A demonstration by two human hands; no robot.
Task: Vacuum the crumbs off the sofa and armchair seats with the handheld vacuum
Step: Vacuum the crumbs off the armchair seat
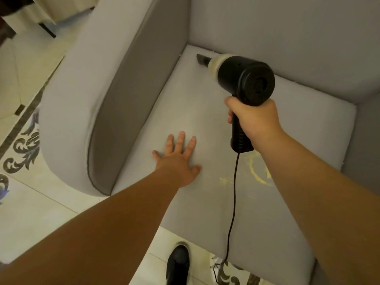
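Note:
A black handheld vacuum (244, 79) is gripped by its handle in my right hand (255, 118). Its narrow nozzle (202, 58) points into the back left corner of the grey armchair seat (185, 95), at the seam under the backrest. My left hand (178, 159) lies flat on the seat cushion with its fingers spread, holding nothing. Yellowish crumbs (257, 171) form a curved streak on the seat just under my right forearm, with a smaller patch (225, 179) to their left. The vacuum's black cord (234, 202) hangs from the handle across the seat front.
The armchair's rounded left arm (82, 103) and its backrest (287, 33) wall in the seat. Pale floor tiles with a dark ornamental pattern (22, 149) lie to the left. A dark shoe (177, 264) stands on the floor below the seat's front edge.

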